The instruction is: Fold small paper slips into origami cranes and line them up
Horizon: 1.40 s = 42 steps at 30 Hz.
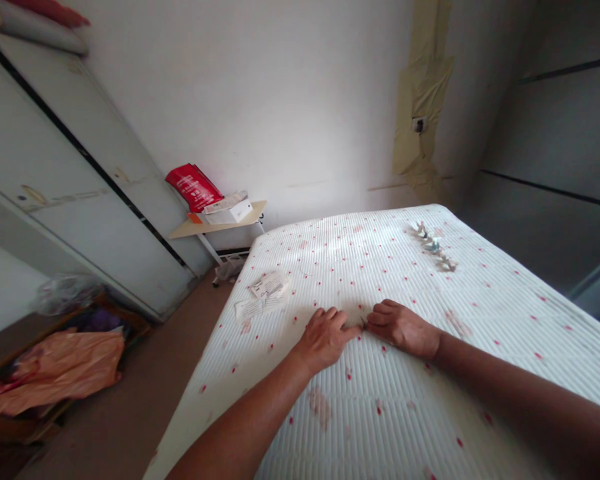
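My left hand (327, 335) is over the middle of the mattress (340, 267), its fingers curled and its thumb stretched towards my other hand. Closed in a pinch, my right hand (403, 328) sits just beside it. A tiny dark bit shows between the fingertips, too small to name. Printed paper pieces (269, 287) lie on the mattress, ahead and left of my left hand. Beyond my right hand, several small folded paper figures (433, 246) stand in a row.
Behind the mattress's left corner stands a small table (257, 213) with a red bag (194, 188) and a white box (230, 210). Cabinets (75, 153) line the left side. An orange plastic bag (65, 367) lies low at left. A dark panelled surface (555, 133) rises at right.
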Motion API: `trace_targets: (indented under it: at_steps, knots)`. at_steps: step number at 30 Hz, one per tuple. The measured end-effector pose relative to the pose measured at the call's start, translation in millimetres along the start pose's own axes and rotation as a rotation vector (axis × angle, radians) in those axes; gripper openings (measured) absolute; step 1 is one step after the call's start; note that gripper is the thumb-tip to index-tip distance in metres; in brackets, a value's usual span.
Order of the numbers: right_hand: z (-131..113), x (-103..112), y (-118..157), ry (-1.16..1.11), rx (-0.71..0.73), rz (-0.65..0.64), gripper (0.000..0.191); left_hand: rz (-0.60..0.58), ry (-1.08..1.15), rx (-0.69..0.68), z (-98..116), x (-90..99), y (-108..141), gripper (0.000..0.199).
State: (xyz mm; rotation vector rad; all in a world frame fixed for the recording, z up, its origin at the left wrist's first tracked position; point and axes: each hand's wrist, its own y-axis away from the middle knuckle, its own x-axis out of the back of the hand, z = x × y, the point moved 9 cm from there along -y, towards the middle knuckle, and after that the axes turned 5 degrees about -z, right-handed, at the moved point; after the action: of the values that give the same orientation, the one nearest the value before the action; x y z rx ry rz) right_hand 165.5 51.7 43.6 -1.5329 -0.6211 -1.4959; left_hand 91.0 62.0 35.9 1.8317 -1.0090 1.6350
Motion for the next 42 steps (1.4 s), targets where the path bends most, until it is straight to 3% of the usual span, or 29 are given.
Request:
trace_targets:
  at_steps: [5,13,27,33,42]
  knots:
    - [-2.3,0.8,3.4,0.012,0.008,-0.04,0.023,0.012,-0.011,0.006,0.1,-0.8,0.9,0.023]
    - [-7.3,0.1,4.1,0.038,0.091,-0.071,0.019,-0.067,-0.036,-0.06,2.5,1.0,-10.3,0.022]
    - [18.3,9.5,32.3,-0.047,-0.174,0.159,0.031,0.105,0.069,-0.044,-10.4,-5.1,6.6,0.037]
    - [17.9,8.4,30.2,-0.095,-0.178,0.118,0.033,0.148,0.102,-0.011,-13.7,-3.2,10.2,0.035]
    - [8.3,3.3,22.1,-0.162,-0.174,-0.06,0.033,0.096,0.163,0.037,-8.0,-0.5,9.1,0.032]
